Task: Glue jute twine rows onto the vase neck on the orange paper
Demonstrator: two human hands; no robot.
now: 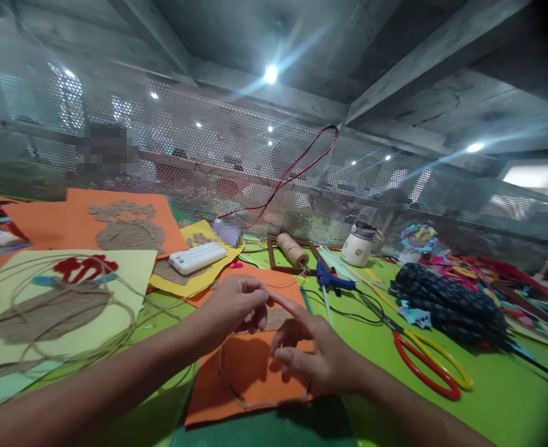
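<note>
Above an orange sheet point(208, 390), my two hands meet at the fingertips. My left hand point(241, 304) has its fingers curled and pinched; whatever lies between them, if anything, is too small to make out. The stretched index finger of my right hand point(318, 351) touches the left fingertips, while its thumb stands apart and its other fingers bend loosely. A curved length of twine point(246, 405) runs along the lower part of the sheet, partly behind my right hand. Beyond my hands lies another orange sheet with a brown twine patch point(277, 319), partly hidden.
A twine spool point(293, 250), blue glue gun point(333, 278) and white bottle point(359, 244) stand behind. Red-and-yellow scissors point(429, 366) and dark checked cloth point(445, 304) lie right. Left are loose twine point(129, 332), a pale yellow sheet point(136, 267) and a white power bank point(198, 257).
</note>
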